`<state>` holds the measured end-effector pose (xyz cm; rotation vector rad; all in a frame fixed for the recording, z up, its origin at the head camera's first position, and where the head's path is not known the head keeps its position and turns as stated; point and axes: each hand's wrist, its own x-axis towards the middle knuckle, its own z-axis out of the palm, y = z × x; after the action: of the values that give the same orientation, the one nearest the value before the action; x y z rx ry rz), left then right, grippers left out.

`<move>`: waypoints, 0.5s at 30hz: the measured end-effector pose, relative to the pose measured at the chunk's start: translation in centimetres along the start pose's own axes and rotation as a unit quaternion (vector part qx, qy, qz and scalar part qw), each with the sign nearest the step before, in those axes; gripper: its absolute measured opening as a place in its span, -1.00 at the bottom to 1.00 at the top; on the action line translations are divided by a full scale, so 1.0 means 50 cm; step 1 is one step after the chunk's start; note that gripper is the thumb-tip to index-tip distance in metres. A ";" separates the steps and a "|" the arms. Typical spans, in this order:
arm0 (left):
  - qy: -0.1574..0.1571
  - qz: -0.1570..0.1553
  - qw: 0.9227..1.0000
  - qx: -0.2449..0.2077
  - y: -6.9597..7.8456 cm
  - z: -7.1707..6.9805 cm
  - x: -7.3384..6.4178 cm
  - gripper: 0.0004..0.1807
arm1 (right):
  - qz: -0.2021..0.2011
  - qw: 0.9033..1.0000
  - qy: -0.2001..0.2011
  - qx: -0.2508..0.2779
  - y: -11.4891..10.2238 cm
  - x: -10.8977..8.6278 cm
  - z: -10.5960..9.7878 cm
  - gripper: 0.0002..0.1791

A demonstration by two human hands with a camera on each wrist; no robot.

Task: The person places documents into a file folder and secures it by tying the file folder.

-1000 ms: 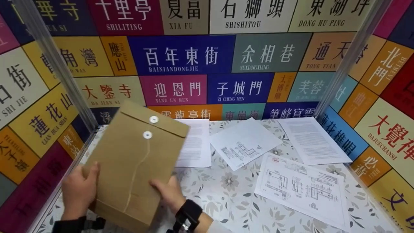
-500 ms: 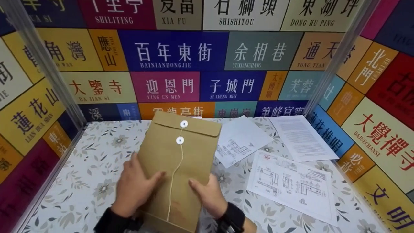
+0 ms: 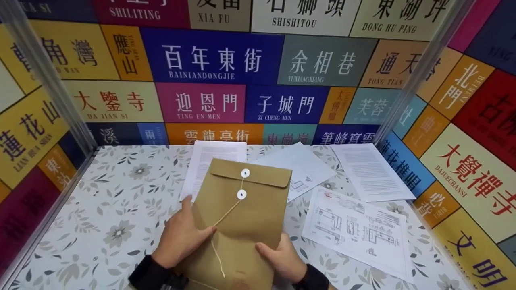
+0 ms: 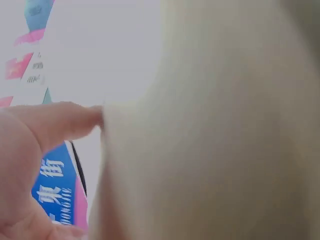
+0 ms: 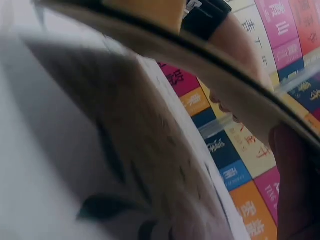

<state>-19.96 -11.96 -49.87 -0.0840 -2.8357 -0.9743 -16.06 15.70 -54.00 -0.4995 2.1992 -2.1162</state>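
A brown paper document envelope [image 3: 252, 229] is held up in front of me, its flap at the far end. Two white round buttons sit on it, one on the flap and one below. A pale string [image 3: 229, 212] runs from the lower button to my left thumb, its loose end trailing down the front. My left hand [image 3: 179, 237] grips the left edge, thumb on the front over the string. My right hand [image 3: 285, 257] grips the right edge with its thumb on the front. Fingers behind the envelope are mostly hidden. The left wrist view is mostly filled by blurred envelope [image 4: 210, 130].
Behind the envelope lies a printed text sheet [image 3: 219, 148], partly covered. To its right is a sheet with a drawing [image 3: 308, 161], then another text sheet [image 3: 373, 173]. A larger technical drawing [image 3: 358, 231] lies nearer. The flower-patterned table [image 3: 100, 209] meets lettered walls [image 3: 213, 56].
The envelope has moved right and nearer to me, from a tilt to almost straight. Both hands travelled with it. The string now bends toward my left thumb instead of lying straight down the front.
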 end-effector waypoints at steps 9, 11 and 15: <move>-0.110 0.016 0.992 -0.057 -0.020 -0.014 0.009 -0.54 | 0.112 0.986 -0.015 0.120 0.021 -0.038 -0.038 -0.58; -0.102 0.032 0.993 -0.046 -0.023 -0.017 0.011 -0.66 | 0.122 0.984 -0.012 0.132 0.020 -0.039 -0.042 -0.59; -0.047 0.065 0.997 -0.006 -0.033 -0.027 0.018 -0.79 | 0.118 0.984 -0.025 0.131 0.017 -0.033 -0.046 -0.57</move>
<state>-20.85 -14.11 -49.68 -0.3198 -2.8670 -0.9834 -15.24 18.37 -54.99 -0.2567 1.8116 -2.1903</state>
